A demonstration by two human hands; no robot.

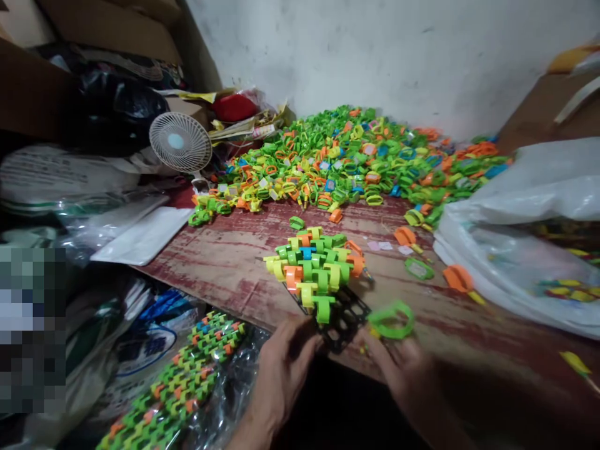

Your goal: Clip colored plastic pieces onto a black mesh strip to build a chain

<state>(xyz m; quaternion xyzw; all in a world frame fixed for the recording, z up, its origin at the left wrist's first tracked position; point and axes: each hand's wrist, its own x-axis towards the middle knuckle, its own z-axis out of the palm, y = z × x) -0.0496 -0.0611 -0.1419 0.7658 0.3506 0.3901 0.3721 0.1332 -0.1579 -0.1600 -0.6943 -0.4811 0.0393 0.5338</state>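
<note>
many seated bands [307, 270], green, yellow, orange and one blue, stand in close rows on our black rack [360, 307], which lies by the near edge of the worn red table [225, 275]. they fill its far part, so the bare openings face us at the near corner, probably where they are easiest to reach. our left hand [287, 350] curls at the rack's near left edge and seems to pinch it between thumb and fingers, most likely to steady it. our right hand [407, 365] pinches a green band [387, 331] just beside the rack's near right edge; blur hides how exactly the fingertips grip it. farther out, we see a loose orange band [459, 279] toward the right edge, beside a white bag [464, 240] whose open mouth shows yellow and red pieces. a heap [337, 159] of bands spreads along the far edge, where the wall [398, 62] likely stops it spilling. we have a fan [180, 142] at the far left, and filled rows [190, 375] below the table's left edge, beside clear plastic.
</note>
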